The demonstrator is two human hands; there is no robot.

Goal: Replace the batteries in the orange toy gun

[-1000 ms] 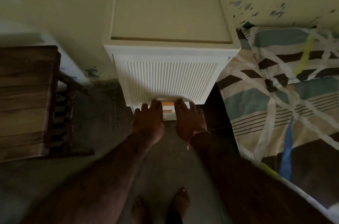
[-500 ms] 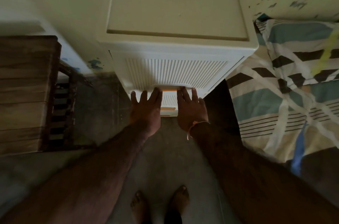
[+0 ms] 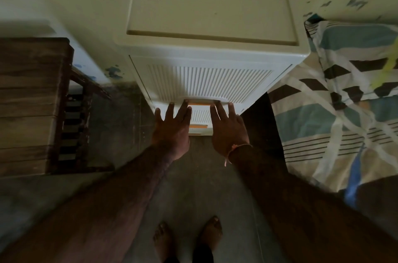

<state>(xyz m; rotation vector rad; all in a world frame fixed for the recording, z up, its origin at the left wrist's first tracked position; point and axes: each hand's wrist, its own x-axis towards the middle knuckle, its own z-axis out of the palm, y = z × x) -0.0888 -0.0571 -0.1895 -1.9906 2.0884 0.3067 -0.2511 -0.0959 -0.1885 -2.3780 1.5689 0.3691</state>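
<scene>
My left hand and right hand lie flat, fingers straight, against the drawer cabinet. No toy gun visible. Pushing unevenly could jam a drawer.

Place: a bedroom in a home.
Bed: at 3 o'clock, a striped bedsheet.
Storage: at 12 o'clock, a cream plastic drawer unit against the wall.
Furniture: at 9 o'clock, a worn wooden bench.
Floor: bare grey cement, bare feet on it.
</scene>
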